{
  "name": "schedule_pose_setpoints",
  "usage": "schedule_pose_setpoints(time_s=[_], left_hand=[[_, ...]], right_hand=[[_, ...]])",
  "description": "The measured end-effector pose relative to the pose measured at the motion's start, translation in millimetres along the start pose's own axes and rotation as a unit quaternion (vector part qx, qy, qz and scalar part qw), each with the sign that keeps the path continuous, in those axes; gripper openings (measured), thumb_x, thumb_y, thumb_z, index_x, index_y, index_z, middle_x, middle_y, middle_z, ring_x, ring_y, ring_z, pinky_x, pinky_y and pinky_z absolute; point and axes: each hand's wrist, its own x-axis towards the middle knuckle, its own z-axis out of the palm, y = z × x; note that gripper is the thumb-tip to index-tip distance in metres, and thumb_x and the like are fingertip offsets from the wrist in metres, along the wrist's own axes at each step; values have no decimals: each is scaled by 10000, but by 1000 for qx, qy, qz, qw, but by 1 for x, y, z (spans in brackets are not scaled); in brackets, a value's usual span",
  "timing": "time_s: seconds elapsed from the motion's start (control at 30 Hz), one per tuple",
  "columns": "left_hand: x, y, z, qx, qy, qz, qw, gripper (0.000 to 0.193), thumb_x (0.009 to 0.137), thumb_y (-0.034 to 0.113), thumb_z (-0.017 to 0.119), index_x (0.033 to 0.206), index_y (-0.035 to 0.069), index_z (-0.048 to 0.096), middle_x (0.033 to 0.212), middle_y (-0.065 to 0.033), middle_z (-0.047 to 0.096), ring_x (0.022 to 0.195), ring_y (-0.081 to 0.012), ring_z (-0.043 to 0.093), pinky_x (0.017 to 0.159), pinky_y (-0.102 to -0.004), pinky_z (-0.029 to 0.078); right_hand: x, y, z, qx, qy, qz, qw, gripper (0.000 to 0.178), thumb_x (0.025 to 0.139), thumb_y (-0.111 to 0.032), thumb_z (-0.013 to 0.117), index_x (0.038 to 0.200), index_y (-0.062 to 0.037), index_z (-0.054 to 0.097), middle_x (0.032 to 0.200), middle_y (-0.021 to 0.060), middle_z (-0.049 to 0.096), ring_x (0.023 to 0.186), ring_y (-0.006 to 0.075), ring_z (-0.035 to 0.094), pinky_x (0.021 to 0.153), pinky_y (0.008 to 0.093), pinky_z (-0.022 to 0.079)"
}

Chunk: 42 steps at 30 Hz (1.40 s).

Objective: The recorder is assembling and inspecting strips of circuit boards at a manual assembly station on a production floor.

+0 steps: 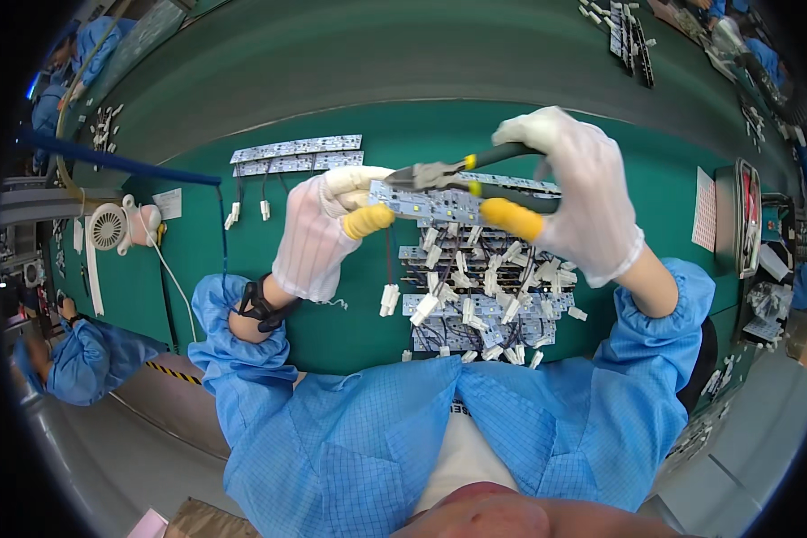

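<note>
Holding a circuit-board strip (435,208) by one end in the left hand (316,235), extending rightward from that thumb, and gripping pliers (437,175) in the right hand (594,190). Probably light, stiff, brittle if bent; best taken by the long edges.

Worktable (350,332): heap of wired boards (480,309) lay on it, directly before the person, right of centre. Pair of board strips (296,152) lay farther back, to the left, one behind the other. Fan (109,228) stood at far left, paper slip (168,203) near it on its right. Opposite side: printed sheet (704,211), with bin (746,220) just right of it. Pliers (439,175) were between left hand (321,220) and right hand (587,188).
</note>
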Motion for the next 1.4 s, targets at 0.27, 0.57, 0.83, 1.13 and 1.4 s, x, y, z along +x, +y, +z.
schedule_pose_setpoints(time_s=[0.27,0.57,0.83,1.13,1.4], left_hand=[[0,-4,-4,110,6,16,994,446,877,414,616,1015,-9,648,824,-46,691,705,-109,609,680,-244,492],[3,-5,-5,46,-21,2,999,493,860,427,640,1058,-24,642,964,-94,704,829,-105,650,753,-229,507],[1,5,-12,-76,-10,-1,997,569,852,411,658,1109,-90,578,1017,-152,686,919,-174,666,806,-273,529],[-4,-6,-7,-145,100,56,983,528,813,448,664,1103,7,650,988,-54,702,829,-72,640,733,-207,504],[14,-9,-23,43,41,234,970,473,815,347,698,1074,-42,622,1031,-194,672,1006,-314,640,981,-492,434]], right_hand=[[5,-4,5,-89,-64,-4,994,601,686,-455,759,1119,-107,527,923,59,555,659,201,534,656,326,398],[-23,41,-13,-34,-9,209,977,382,764,-206,738,1071,-54,568,955,96,645,732,282,600,722,323,481],[-171,130,-40,-395,-112,390,824,581,760,-260,744,1258,-120,479,1134,115,574,1031,307,552,851,390,461],[-50,11,-39,565,-25,321,760,831,790,-492,699,1310,80,393,920,102,618,698,164,619,639,258,514],[-49,20,-27,473,100,305,820,875,726,-558,730,1244,91,457,854,91,603,610,129,582,550,207,463]])
